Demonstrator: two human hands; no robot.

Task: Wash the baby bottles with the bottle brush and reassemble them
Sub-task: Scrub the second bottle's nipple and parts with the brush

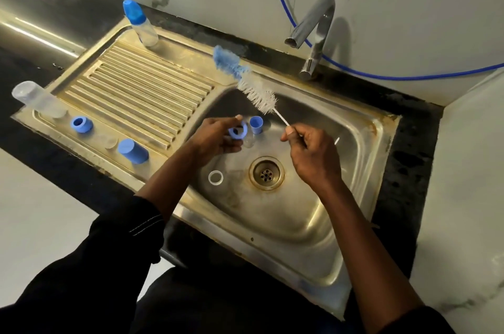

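Note:
Over the steel sink basin (313, 213) my left hand (215, 137) grips a blue screw ring (238, 132) with a clear nipple under it. My right hand (311, 153) pinches the thin wire handle of the bottle brush (245, 80), whose white and blue bristles point up and left toward the drainboard. A blue cap (256, 124) stands in the basin just behind the ring. A clear ring (215, 177) lies on the basin floor left of the drain (266, 172).
On the ribbed drainboard (141, 88) stand an assembled bottle with a blue cap (140, 23), an open clear bottle (38, 99), a blue ring (81, 124), a clear nipple (110, 142) and a blue cap (133, 151). The tap (313, 33) and a blue hose (381, 76) are behind the basin.

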